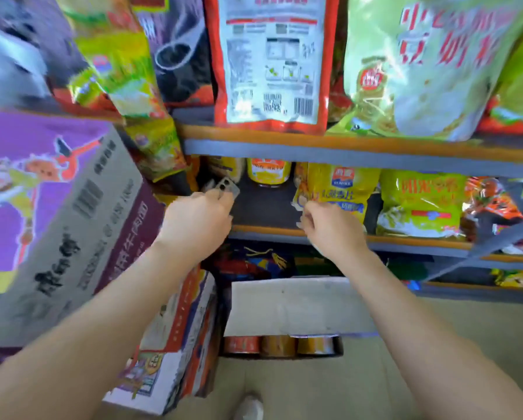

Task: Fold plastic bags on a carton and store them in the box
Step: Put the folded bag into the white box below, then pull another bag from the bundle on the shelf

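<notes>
Head view. Left hand point(198, 221): fingers curled round a flat, grey, rectangular phone point(225, 187) with dark camera lenses on its back, held at the edge of the middle shelf point(266, 207). Right hand point(329, 227): fingers curled inward, knuckles up; a scrap of something pale shows at the fingertips, but what it is cannot be told, nor whether it is gripped.

Carton point(287, 304): grey-brown cardboard, matte, flat flap raised, lying below and between both hands on the floor; round brown and orange can tops point(279, 345) show in a row at its near edge. No plastic bag can be made out on it.

Beside the right hand, touching or just behind the knuckles: yellow glossy pouch point(339, 189), soft and crinkled. Further right of it: yellow-green pouch point(420, 204).

Beyond the left hand, deeper on the shelf: yellow jar point(269, 174), cylindrical.

Left of the left forearm: large tilted box point(60, 213), purple printed face, grey cardboard side. Below that forearm: smaller printed box point(175, 344), white and red.

Above both hands: red-edged pouch point(272, 62), white back panel, barcode; pale green bag point(420, 65), shiny film.
</notes>
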The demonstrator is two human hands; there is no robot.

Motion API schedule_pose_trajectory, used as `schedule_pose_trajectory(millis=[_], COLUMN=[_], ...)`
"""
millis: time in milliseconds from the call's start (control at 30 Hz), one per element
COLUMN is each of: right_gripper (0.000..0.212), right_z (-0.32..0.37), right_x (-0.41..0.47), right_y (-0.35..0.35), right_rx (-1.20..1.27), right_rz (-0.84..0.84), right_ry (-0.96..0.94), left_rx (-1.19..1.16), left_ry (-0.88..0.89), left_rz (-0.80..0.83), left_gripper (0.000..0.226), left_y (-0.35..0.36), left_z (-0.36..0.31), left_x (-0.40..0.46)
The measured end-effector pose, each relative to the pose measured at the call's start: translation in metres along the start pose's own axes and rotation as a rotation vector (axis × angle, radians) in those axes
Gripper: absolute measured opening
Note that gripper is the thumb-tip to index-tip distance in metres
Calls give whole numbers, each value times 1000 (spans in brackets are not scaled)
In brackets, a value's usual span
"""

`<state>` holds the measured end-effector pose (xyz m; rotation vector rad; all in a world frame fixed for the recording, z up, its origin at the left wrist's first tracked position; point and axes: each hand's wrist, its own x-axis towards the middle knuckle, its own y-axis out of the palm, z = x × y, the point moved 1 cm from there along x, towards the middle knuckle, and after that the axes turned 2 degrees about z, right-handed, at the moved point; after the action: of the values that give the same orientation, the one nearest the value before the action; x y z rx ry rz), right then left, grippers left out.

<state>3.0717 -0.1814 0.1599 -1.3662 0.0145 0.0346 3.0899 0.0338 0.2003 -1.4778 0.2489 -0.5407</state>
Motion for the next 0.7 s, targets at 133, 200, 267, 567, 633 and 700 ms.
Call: schedule_pose_trajectory(millis=[133,200,267,567,633,700], right_gripper=[23,24,23,18,19,19], right_z=[73,112,150,324,362,399], right_x=[4,5,8,60,88,123], right_y=[-66,-86,-101,-118,-110,-96], right_rx=[0,-39,0,119,133,147], right_rz=[-179,-206,-209,-254,-218,-167], right_ry=[-176,-282,-356,-495,-476,-443], left_rx=[81,60,78,223,224,187], left_ry=[-27,-116,-237,-426,-432,-427], left_rz=[-99,-79,-33,88,95,101], left_gripper=[19,26,33,33,35,37], left_y=[-86,-115,-134,-143,-134,-124], left_z=[37,61,95,297,349,398], left_x=[-24,-37,-49,-108,-111,-109])
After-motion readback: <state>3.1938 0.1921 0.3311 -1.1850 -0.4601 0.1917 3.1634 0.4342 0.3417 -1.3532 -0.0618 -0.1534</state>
